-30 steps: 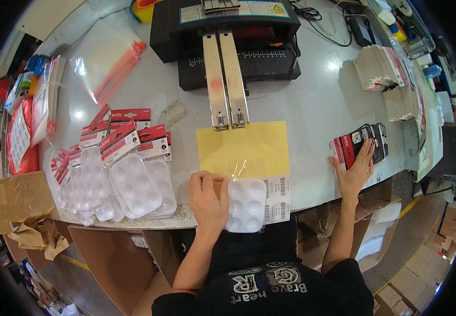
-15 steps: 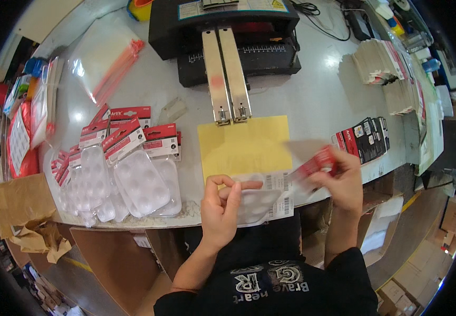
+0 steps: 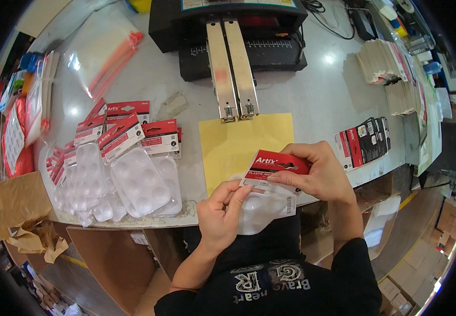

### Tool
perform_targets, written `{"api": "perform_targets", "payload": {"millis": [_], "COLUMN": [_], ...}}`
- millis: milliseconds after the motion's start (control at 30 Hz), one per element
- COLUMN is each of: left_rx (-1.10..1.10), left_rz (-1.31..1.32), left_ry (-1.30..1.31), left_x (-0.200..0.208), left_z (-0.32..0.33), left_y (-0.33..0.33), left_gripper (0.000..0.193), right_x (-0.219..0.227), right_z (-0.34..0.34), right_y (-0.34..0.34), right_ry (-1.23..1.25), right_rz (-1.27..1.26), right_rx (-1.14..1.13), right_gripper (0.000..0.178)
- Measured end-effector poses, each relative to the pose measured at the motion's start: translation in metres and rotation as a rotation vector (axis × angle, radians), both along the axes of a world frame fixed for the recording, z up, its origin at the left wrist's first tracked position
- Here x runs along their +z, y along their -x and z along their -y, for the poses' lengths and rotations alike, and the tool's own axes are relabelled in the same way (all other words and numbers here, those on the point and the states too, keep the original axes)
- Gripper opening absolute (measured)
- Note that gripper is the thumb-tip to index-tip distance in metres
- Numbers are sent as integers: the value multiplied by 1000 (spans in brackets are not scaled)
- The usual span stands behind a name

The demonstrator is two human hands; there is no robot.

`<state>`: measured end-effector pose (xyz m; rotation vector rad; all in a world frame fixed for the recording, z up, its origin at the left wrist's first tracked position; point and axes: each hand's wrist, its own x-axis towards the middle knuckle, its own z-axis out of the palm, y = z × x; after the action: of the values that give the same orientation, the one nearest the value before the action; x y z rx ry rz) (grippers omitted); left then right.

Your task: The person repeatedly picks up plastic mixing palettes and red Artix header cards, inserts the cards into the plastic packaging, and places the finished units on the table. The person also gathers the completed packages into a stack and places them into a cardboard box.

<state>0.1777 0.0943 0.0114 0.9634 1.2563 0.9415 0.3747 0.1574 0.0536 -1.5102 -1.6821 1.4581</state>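
My right hand (image 3: 320,176) grips a red, white and black header card (image 3: 270,166) with a hanging slot, thumb on its face. My left hand (image 3: 218,216) holds a white plastic paint palette (image 3: 254,211) with round wells at the table's front edge. Its thumb and finger also meet the card's lower left corner, just above the palette. Part of a white barcode label sheet (image 3: 290,205) shows behind the palette. Under and beyond the hands lies a yellow sheet (image 3: 238,142), below two metal arms (image 3: 231,73) of a black stapler-like machine (image 3: 170,26).
Carded palettes (image 3: 141,181) lie piled at left, beside brown paper (image 3: 17,203). Behind them is a clear plastic bag (image 3: 99,52). More header cards (image 3: 367,139) are fanned at right, with card stacks (image 3: 380,63) farther back. Cardboard boxes (image 3: 114,258) stand below the table edge.
My right hand has brought the header card left and turned it face up over the palette. My left hand has shifted slightly, and its fingers now meet the card's corner.
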Motion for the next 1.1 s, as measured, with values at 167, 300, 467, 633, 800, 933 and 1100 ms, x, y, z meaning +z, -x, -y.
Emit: {"api": "perform_targets", "payload": {"millis": [167, 300, 467, 633, 800, 933, 1100], "left_rx": [27, 247, 307, 308, 289, 226, 238], "left_rz": [-121, -87, -95, -107, -119, -219, -237], "left_ry": [-101, -101, -62, -83, -70, -100, -191], "left_x": [-3, -12, -21, -28, -21, -15, -39], "left_z": [0, -5, -5, -8, -5, -9, -59], "left_y": [3, 7, 11, 10, 12, 12, 8], "left_gripper": [18, 19, 21, 22, 21, 23, 27], "right_x": [-5, -19, -32, -43, -44, -46, -78], "right_z": [-7, 4, 22, 25, 32, 33, -3], "right_y": [-7, -11, -16, -14, -10, 1, 30], "right_ry": [-82, 53, 216, 187, 156, 310, 299], "right_rz": [31, -117, -208, -284, -328, -518, -626], "right_rx": [44, -145, -145, -180, -218, -315, -566], "right_gripper": [28, 20, 12, 9, 8, 10, 12]}}
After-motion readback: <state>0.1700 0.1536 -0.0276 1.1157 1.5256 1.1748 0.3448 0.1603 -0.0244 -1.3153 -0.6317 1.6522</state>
